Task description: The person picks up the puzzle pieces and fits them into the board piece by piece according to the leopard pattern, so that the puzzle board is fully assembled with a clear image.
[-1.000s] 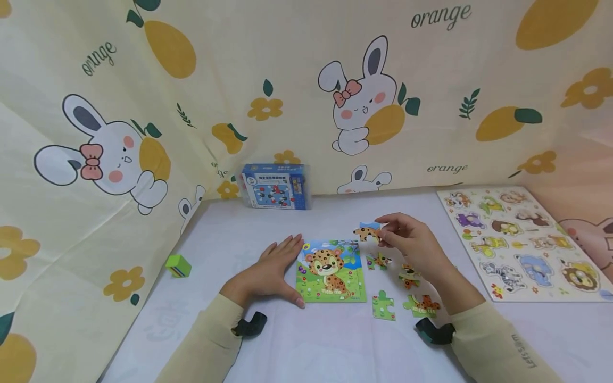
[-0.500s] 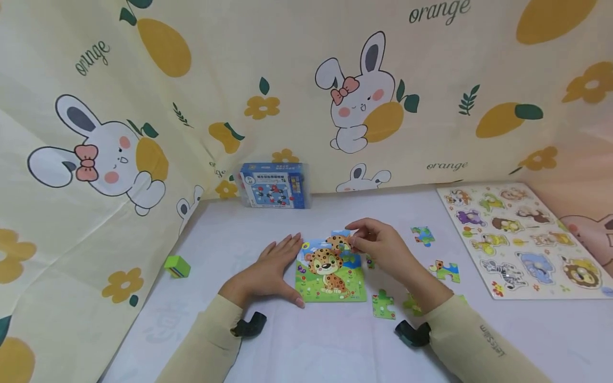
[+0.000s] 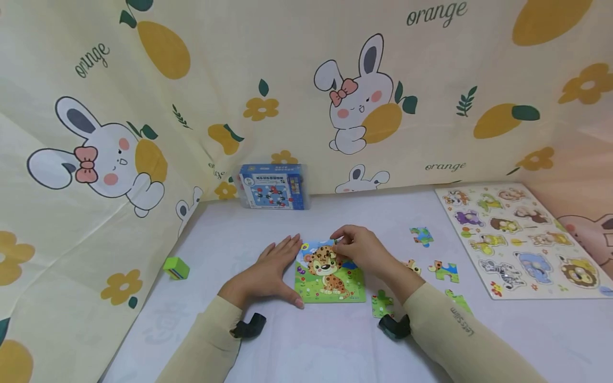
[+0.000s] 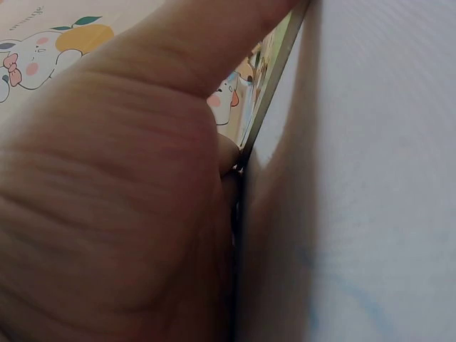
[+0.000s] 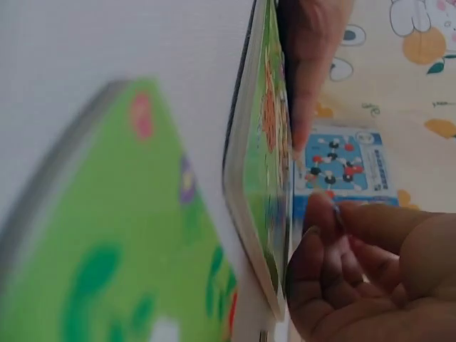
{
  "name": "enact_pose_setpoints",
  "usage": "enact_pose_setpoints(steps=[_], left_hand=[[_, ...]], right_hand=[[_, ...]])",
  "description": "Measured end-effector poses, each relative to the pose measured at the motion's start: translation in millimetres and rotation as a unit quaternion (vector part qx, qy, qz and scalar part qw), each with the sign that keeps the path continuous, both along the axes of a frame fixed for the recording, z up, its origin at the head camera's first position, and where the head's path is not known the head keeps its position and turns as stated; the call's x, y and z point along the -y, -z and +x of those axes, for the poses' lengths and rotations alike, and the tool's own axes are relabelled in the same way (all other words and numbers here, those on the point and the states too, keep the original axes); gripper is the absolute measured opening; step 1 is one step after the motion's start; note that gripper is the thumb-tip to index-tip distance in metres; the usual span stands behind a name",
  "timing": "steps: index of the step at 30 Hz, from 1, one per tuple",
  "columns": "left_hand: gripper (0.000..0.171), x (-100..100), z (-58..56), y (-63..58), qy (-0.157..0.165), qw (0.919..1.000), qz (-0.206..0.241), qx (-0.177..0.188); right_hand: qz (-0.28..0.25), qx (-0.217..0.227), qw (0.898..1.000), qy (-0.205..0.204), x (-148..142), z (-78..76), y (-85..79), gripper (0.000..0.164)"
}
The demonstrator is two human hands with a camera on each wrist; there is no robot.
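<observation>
Leopard board: the square leopard picture board (image 3: 312, 294) lies flat on the white table (image 3: 325, 346), between the two hands.
Puzzle piece: a spotted puzzle piece (image 3: 324, 252) is at the upper part of the board, partly hidden by fingers; whether it touches the surface cannot be told.
Right hand: the right hand (image 3: 360, 249) grasps this piece, pinched between thumb and fingers.
Left hand: the left hand (image 3: 274, 271) is unclenched, thumb and fingers spread along the board's left edge.
Loose pieces: a blue-green piece (image 3: 422, 236) and an orange-and-blue piece (image 3: 445, 270) lie right of the board; a green piece (image 3: 381, 304) lies nearer its lower right corner.
Far right: a white animal board (image 3: 565, 295) bears rows of animal figures.
Rear: a blue box (image 3: 272, 187) stands before the rabbit-print cloth (image 3: 287, 117).
Far left: a green block (image 3: 176, 267) rests well apart from the board.
</observation>
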State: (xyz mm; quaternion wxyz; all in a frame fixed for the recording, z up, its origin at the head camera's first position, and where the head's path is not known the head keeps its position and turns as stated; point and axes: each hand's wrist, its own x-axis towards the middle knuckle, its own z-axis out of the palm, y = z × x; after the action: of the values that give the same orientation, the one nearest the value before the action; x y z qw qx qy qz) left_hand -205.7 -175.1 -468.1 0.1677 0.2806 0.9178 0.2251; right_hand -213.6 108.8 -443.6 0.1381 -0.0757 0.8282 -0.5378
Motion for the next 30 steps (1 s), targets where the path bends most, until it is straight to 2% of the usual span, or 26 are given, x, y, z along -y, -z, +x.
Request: enact_pose_setpoints(steps=[5,10,15,18,22,30], left_hand=[[0.152,0,0.2,-0.3,0.001,1.0000,0.000,-0.002],[0.152,1,-0.1,0.3,0.001,1.0000,0.004,-0.004],[0.152,2,-1.3,3.0,0.007,0.9999,0.007,-0.010],[0.152,2,-1.6,4.6,0.007,0.9999,0.007,-0.010],[0.153,0,-0.3,3.8,0.001,1.0000,0.006,-0.005],[0.153,0,2.2,0.0,0.001,0.9999,0.005,-0.010]], right_hand=[[0.026,0.001,1.000,0.001,5,-2.3,-1.4,0.023],[0.079,-0.014,0.997,-0.009,8,-2.4,-4.8,0.024],[0.151,-0.048,0.987,-0.014,8,-0.9,-8.3,0.028],[0.174,-0.071,0.982,-0.014,3,0.1,-10.7,0.031],[0.161,-0.090,0.983,-0.023,-9,1.2,-14.4,0.037],[0.079,-0.115,0.990,-0.022,-43,7.7,-21.9,0.049]])
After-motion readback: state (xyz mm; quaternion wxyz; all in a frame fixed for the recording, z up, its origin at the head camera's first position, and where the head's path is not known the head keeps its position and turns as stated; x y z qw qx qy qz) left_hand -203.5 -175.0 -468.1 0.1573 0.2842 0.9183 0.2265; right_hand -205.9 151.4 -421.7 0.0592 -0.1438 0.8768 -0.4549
